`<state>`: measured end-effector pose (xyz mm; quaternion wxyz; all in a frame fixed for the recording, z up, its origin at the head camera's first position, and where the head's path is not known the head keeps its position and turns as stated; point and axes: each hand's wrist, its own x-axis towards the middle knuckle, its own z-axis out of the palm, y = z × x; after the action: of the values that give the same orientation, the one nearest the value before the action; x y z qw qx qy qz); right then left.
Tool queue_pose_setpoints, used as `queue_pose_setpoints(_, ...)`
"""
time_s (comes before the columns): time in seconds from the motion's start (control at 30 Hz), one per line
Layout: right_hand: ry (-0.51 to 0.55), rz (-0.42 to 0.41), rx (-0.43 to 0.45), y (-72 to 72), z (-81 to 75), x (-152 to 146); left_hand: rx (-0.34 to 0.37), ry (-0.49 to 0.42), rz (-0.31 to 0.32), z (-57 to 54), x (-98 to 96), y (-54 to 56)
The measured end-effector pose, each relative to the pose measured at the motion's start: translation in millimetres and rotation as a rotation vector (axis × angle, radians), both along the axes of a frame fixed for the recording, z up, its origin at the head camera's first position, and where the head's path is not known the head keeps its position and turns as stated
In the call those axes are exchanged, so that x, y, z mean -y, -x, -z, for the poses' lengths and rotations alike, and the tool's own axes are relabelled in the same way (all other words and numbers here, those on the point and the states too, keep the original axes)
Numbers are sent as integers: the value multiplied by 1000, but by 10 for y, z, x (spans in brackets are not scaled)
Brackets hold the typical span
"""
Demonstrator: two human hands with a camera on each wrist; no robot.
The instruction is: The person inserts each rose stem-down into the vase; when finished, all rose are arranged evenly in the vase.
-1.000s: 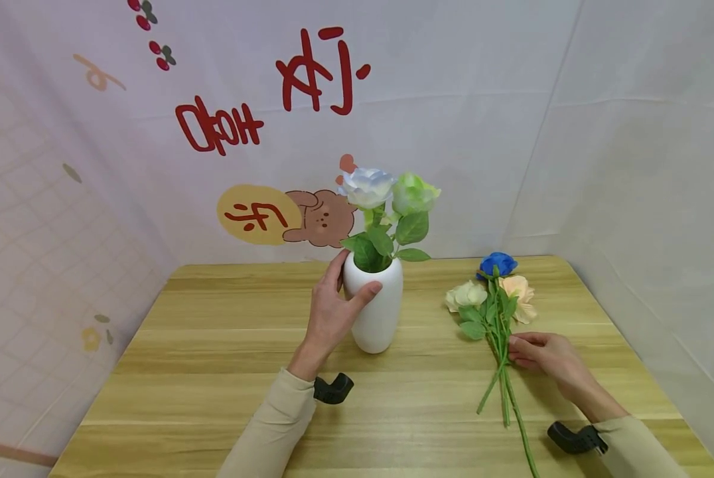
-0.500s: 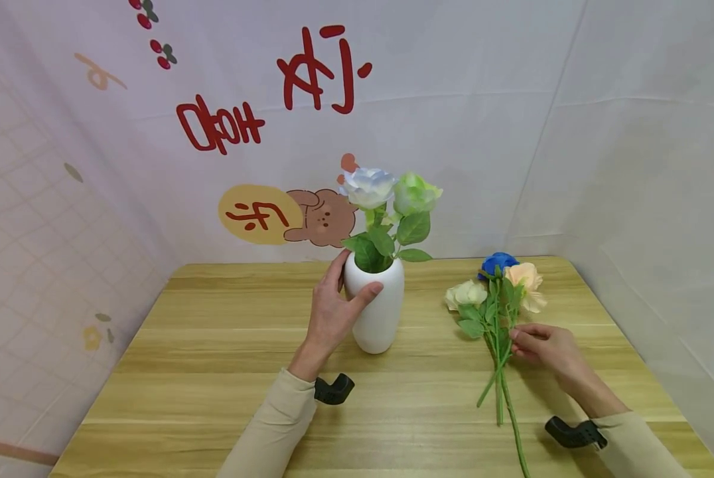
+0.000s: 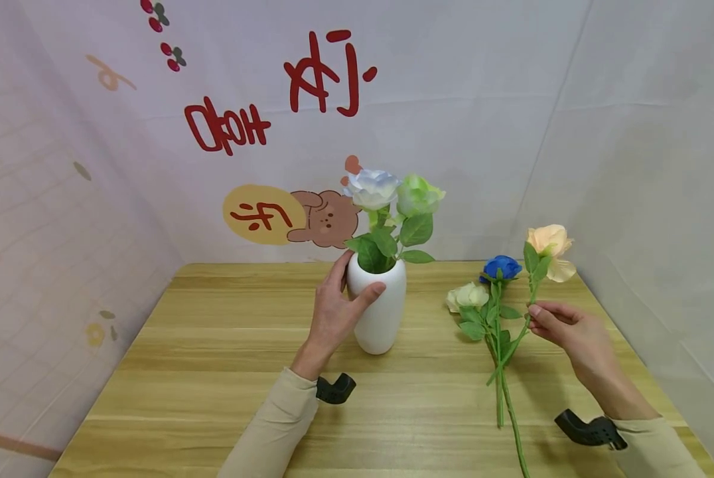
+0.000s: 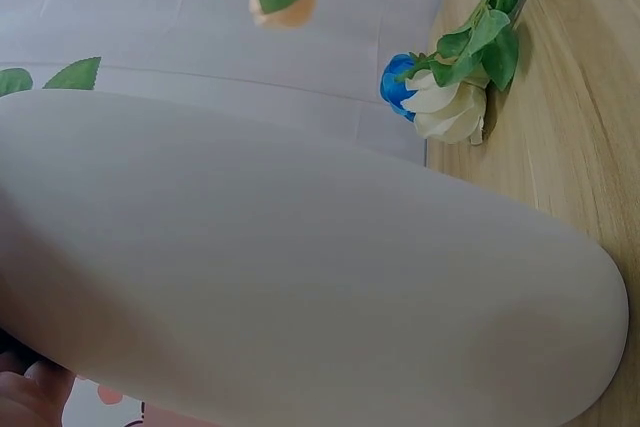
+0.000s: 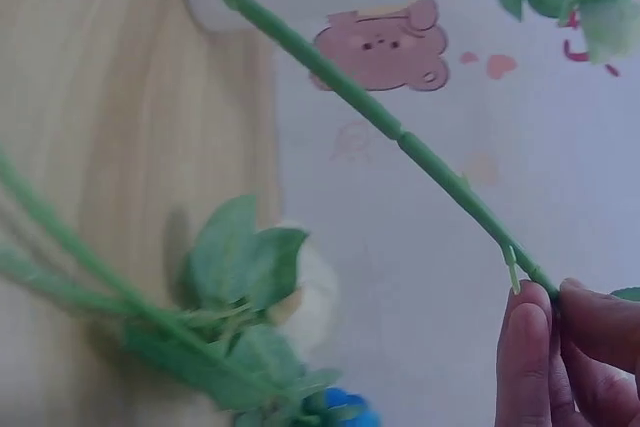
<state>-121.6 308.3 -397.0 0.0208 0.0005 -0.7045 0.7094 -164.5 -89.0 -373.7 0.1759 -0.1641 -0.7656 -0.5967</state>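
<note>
**Peach flower (image 3: 550,242) raised from the bunch since the earlier frame; 2 of 5 flowers in the vase (image 3: 381,315)**

Compared with 1.0 s ago, the peach bloom has moved up and to the right, away from the blue flower (image 3: 501,267) it lay beside. The vase has kept its place.

Right hand (image 3: 574,335): thumb and fingertips pinch the peach flower's stem below its leaves. The stem slants down and to the left from the grip; the right wrist view shows its cut end free.

Left hand (image 3: 333,312): holds the upper left side of the vase, thumb across the front below the rim. The fingertips pass behind the wall, so their exact spread cannot be told. The vase stands upright on the table (image 3: 225,358).

Status, judged by count:
- Done: 2 flowers, the pale blue-white flower (image 3: 373,190) and the green-tinged flower (image 3: 419,196), stand in the vase.
- In progress: 1 flower, the peach, is in hand, well apart from the vase.
- Left: 2 flowers, the blue and the cream flower (image 3: 468,296), lie on the table with stems crossing.
</note>
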Motion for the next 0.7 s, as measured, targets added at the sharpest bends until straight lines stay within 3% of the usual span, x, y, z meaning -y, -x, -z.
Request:
queue_pose_setpoints(0.3,199,8,-137,-34,-299,107,17,12,-4,-8,4,-4)
queue_pose_setpoints(0.7,354,52,-256,-78,-649,300,9,32,-18,-10,10,-8)
